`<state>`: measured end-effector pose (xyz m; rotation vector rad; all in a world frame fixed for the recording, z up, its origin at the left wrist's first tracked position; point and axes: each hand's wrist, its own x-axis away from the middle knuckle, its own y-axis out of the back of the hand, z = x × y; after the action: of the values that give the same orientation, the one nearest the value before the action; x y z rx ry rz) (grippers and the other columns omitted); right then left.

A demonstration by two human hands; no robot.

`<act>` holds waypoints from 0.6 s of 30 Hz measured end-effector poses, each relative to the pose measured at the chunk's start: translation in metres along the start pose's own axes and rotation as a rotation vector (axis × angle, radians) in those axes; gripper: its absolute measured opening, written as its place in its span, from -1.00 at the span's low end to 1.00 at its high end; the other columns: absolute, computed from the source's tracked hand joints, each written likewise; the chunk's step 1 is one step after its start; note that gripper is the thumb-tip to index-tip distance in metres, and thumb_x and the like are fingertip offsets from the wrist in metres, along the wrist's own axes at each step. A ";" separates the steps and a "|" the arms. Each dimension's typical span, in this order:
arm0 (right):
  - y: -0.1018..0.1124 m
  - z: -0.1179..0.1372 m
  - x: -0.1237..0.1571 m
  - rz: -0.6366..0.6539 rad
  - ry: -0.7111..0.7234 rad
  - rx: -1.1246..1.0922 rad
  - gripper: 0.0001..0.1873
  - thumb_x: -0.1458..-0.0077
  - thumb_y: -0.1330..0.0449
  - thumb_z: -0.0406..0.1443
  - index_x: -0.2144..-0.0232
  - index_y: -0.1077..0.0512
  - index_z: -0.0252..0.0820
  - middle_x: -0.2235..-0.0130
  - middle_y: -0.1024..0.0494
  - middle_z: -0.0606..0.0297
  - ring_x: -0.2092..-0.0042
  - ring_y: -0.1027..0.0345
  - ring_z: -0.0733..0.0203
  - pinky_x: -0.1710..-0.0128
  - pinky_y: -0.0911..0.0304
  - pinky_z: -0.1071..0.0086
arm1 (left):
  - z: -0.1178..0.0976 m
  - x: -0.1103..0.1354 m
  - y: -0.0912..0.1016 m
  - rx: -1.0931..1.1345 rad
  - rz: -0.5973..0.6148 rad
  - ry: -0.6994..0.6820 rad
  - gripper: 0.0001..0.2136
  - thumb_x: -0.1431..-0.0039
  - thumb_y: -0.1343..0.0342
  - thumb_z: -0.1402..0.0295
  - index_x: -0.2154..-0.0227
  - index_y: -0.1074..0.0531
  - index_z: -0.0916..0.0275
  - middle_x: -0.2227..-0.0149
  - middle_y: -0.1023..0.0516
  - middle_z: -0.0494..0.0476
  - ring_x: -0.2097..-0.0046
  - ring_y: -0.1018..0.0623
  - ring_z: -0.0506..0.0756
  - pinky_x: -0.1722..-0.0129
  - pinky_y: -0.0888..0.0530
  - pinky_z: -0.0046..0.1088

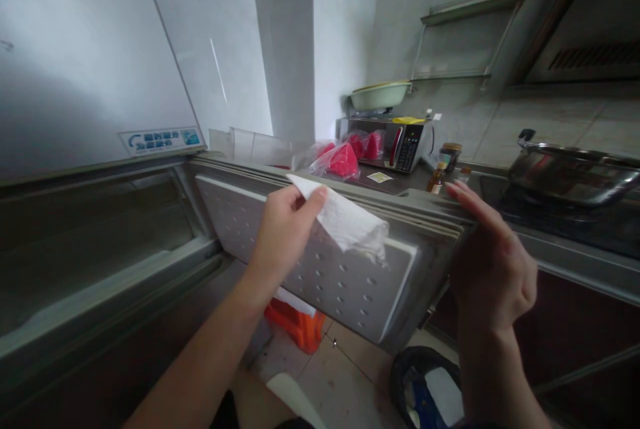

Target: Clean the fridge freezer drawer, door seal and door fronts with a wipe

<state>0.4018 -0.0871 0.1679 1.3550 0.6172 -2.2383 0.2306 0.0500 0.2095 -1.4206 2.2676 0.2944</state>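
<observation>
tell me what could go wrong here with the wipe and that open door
The white wipe is pinched near one end in the left hand, so it might slip and drop toward the tiled floor.

The door stands open; if it swung, its free end could knock the right hand beside it.

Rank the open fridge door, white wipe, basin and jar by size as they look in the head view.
1. Fridge door
2. White wipe
3. Basin
4. Jar
Nearness enlarges the first two.
</observation>
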 end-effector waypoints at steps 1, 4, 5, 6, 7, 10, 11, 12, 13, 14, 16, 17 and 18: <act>-0.001 0.001 0.001 -0.016 -0.004 -0.012 -0.58 -0.19 0.04 -0.18 0.07 -0.55 0.04 -0.04 -0.53 0.36 -0.21 -0.26 -0.04 -0.29 -0.01 -0.05 | 0.004 -0.007 0.010 0.019 -0.051 0.014 -0.79 0.01 -0.21 0.25 0.54 -0.48 0.32 0.55 -0.49 0.05 0.46 -0.46 0.04 0.46 -0.34 -0.49; -0.003 0.005 0.002 -0.050 -0.002 -0.016 -0.56 -0.16 0.07 -0.24 0.08 -0.56 0.05 -0.02 -0.55 0.36 -0.19 -0.28 -0.03 -0.28 -0.01 -0.06 | 0.014 -0.031 0.042 0.084 -0.166 0.057 -0.82 0.05 -0.21 0.30 0.52 -0.48 0.36 0.52 -0.51 0.07 0.44 -0.48 0.06 0.39 -0.38 -0.45; -0.004 0.006 0.002 -0.057 0.005 -0.011 -0.54 -0.15 0.09 -0.25 0.09 -0.56 0.05 -0.02 -0.55 0.35 -0.18 -0.28 -0.04 -0.28 -0.01 -0.07 | 0.017 -0.040 0.053 0.101 -0.207 0.071 -0.85 0.06 -0.20 0.34 0.54 -0.46 0.36 0.53 -0.50 0.06 0.45 -0.47 0.05 0.39 -0.39 -0.45; -0.005 0.007 0.002 -0.049 0.011 -0.001 -0.53 -0.15 0.10 -0.25 0.08 -0.55 0.04 -0.03 -0.54 0.35 -0.18 -0.28 -0.04 -0.28 -0.01 -0.08 | 0.019 -0.049 0.065 0.111 -0.254 0.086 -0.88 0.06 -0.19 0.38 0.55 -0.45 0.36 0.54 -0.49 0.05 0.46 -0.47 0.04 0.39 -0.39 -0.46; -0.005 0.008 0.002 -0.038 0.015 0.012 -0.52 -0.14 0.10 -0.25 0.06 -0.55 0.04 -0.04 -0.53 0.36 -0.19 -0.27 -0.04 -0.28 0.00 -0.09 | 0.021 -0.058 0.078 0.115 -0.306 0.099 -0.90 0.04 -0.17 0.42 0.56 -0.43 0.36 0.55 -0.48 0.03 0.47 -0.46 0.03 0.40 -0.39 -0.47; -0.003 0.013 0.001 0.010 0.024 0.080 -0.51 -0.13 0.11 -0.24 0.03 -0.52 0.11 -0.07 -0.51 0.44 -0.22 -0.25 -0.01 -0.32 0.05 -0.09 | 0.028 -0.085 0.116 0.088 -0.458 0.126 -0.93 -0.03 -0.11 0.53 0.53 -0.40 0.35 0.55 -0.47 -0.01 0.49 -0.45 -0.02 0.41 -0.37 -0.50; -0.003 0.015 0.002 0.010 0.025 0.096 -0.52 -0.13 0.10 -0.23 0.04 -0.51 0.14 -0.06 -0.51 0.48 -0.22 -0.25 -0.01 -0.33 0.07 -0.10 | 0.031 -0.093 0.129 0.076 -0.494 0.141 -0.92 -0.05 -0.09 0.56 0.52 -0.39 0.35 0.54 -0.47 -0.01 0.48 -0.45 -0.03 0.40 -0.37 -0.51; -0.003 0.017 0.002 0.003 0.022 0.107 -0.53 -0.12 0.09 -0.22 0.05 -0.51 0.18 -0.05 -0.52 0.50 -0.21 -0.25 -0.02 -0.34 0.09 -0.13 | 0.034 -0.100 0.141 0.065 -0.514 0.169 -0.91 -0.08 -0.07 0.58 0.49 -0.39 0.36 0.53 -0.48 -0.01 0.47 -0.46 -0.04 0.37 -0.39 -0.52; -0.003 0.019 0.002 -0.010 0.018 0.115 -0.54 -0.12 0.09 -0.21 0.07 -0.51 0.20 -0.03 -0.53 0.50 -0.20 -0.26 -0.05 -0.33 0.11 -0.17 | 0.036 -0.106 0.152 0.057 -0.526 0.193 -0.90 -0.11 -0.04 0.60 0.47 -0.38 0.37 0.52 -0.49 0.00 0.45 -0.47 -0.05 0.34 -0.40 -0.52; -0.003 0.020 0.003 -0.019 0.009 0.121 -0.56 -0.11 0.07 -0.19 0.08 -0.52 0.22 -0.02 -0.53 0.50 -0.19 -0.26 -0.09 -0.33 0.13 -0.22 | 0.038 -0.110 0.162 0.047 -0.534 0.216 -0.90 -0.14 -0.02 0.61 0.45 -0.38 0.38 0.51 -0.49 0.00 0.43 -0.48 -0.05 0.31 -0.42 -0.52; -0.003 0.022 0.004 -0.034 -0.015 0.133 -0.57 -0.10 0.06 -0.16 0.11 -0.52 0.23 -0.02 -0.53 0.47 -0.19 -0.25 -0.15 -0.32 0.17 -0.29 | 0.042 -0.117 0.178 0.025 -0.546 0.241 -0.88 -0.18 0.02 0.63 0.41 -0.37 0.38 0.50 -0.49 0.00 0.41 -0.48 -0.07 0.27 -0.43 -0.52; -0.003 0.022 0.005 -0.039 -0.025 0.142 -0.58 -0.10 0.06 -0.14 0.11 -0.53 0.24 -0.02 -0.53 0.46 -0.19 -0.25 -0.16 -0.32 0.18 -0.30 | 0.042 -0.119 0.184 0.008 -0.554 0.246 -0.87 -0.19 0.03 0.64 0.41 -0.35 0.37 0.50 -0.49 -0.01 0.41 -0.48 -0.08 0.26 -0.43 -0.52; -0.003 0.022 0.005 -0.046 -0.032 0.150 -0.58 -0.10 0.06 -0.13 0.12 -0.53 0.25 -0.02 -0.53 0.46 -0.20 -0.24 -0.15 -0.32 0.17 -0.30 | 0.043 -0.120 0.191 -0.014 -0.561 0.249 -0.87 -0.18 0.03 0.65 0.40 -0.33 0.36 0.50 -0.48 -0.03 0.40 -0.48 -0.09 0.25 -0.44 -0.52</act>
<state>0.3828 -0.0980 0.1727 1.3862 0.4826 -2.3789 0.1158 0.2483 0.2185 -2.1163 1.9307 -0.0501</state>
